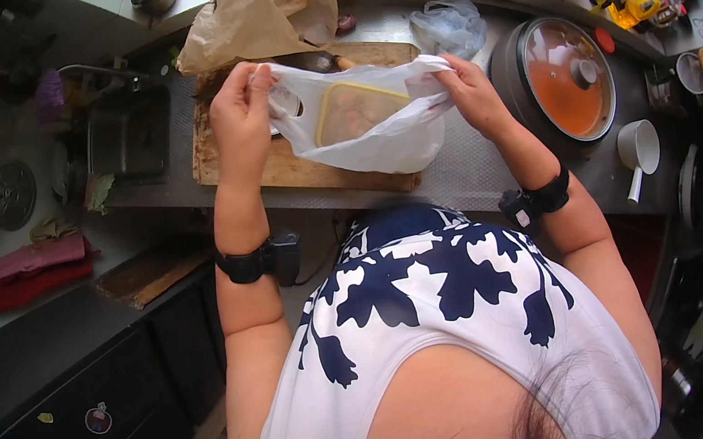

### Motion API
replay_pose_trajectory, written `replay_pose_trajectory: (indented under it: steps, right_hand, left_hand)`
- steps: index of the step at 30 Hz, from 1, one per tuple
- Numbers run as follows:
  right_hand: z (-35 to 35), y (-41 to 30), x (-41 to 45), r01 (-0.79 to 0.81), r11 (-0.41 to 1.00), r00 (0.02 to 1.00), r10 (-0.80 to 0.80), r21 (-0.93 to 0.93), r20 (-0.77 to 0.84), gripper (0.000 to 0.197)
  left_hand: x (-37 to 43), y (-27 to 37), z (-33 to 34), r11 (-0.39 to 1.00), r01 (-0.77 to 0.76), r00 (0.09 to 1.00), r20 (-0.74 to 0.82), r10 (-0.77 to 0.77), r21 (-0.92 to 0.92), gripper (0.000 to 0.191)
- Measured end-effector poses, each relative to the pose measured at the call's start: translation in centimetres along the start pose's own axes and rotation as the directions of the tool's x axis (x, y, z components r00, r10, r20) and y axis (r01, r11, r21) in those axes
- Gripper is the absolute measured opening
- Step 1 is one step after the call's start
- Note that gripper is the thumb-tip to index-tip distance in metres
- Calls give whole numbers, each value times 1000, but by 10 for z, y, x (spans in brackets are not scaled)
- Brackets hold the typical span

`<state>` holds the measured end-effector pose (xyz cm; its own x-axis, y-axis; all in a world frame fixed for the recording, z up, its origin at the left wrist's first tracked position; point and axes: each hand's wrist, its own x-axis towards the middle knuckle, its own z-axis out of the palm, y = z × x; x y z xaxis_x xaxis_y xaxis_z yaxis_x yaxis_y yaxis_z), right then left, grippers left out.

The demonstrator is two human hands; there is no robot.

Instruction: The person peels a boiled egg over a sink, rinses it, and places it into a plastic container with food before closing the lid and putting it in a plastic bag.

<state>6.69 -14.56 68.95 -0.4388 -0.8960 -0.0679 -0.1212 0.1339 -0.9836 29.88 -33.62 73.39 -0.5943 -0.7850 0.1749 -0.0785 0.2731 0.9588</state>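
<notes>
Both hands stretch a thin white plastic bag (383,156) between them, above a wooden cutting board (275,171). My left hand (244,109) pinches the bag's left edge between thumb and fingers. On the other side, my right hand (467,87) grips the bunched right edge. Inside the bag's mouth lies a food container with a yellow rim (323,117); its pale contents look blurred through the cover. Part of a plate (285,102) shows behind the bag, near my left hand. The bag hides much of the board.
A beige plastic bag (263,13) stands at the board's far edge. To the right sit a crumpled clear bag (449,28), a large lidded pot (568,82) and a white ladle-like dipper (638,148). A sink (130,137) lies left, with a leafy scrap (101,191) at its edge.
</notes>
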Motion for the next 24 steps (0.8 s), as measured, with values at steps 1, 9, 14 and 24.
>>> replay_pose_trajectory:
  steps: [1, 9, 14, 24]
  right_hand:
    - [3, 1, 6, 2, 1000, 1000, -2, -2, 3, 25]
    - [21, -13, 19, 66, 827, 998, -62, -558, 26, 30]
    - [77, -27, 16, 640, 462, 757, -519, -615, 397, 13]
    - [146, 78, 64, 602, 336, 790, -120, -724, 601, 16]
  left_hand:
    - [0, 3, 3, 1000, -1, 1000, -4, 1, -1, 21]
    - [-5, -22, 28, 961, -162, 980, 151, 130, 224, 23]
    - [-15, -27, 25, 994, 70, 997, 51, -65, -84, 26]
    - [-20, -52, 16, 967, -4, 999, -50, -9, -254, 24]
